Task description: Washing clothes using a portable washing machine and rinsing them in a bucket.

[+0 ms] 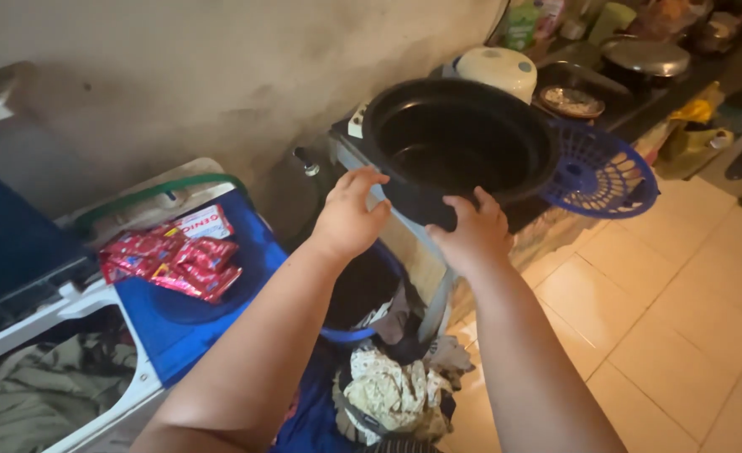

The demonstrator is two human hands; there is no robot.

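Note:
A large black round tub [459, 143] is held up in front of me, its opening facing the camera and its inside dark. My left hand [350, 216] grips its lower left rim. My right hand [472, 233] holds the lower edge of the rim, fingers curled over it. Both forearms reach up from the bottom of the view. Right behind the tub, at its right side, sits a blue perforated plastic basket [606, 176].
A washing machine [148, 382] with a blue lid stands at left, red sachets [174, 256] lying on the lid and laundry in its open drum. A blue bucket [363, 298] and a heap of clothes [392, 394] lie below my arms. A counter with pots [644, 59] runs along the back right; cream floor tiles lie at right.

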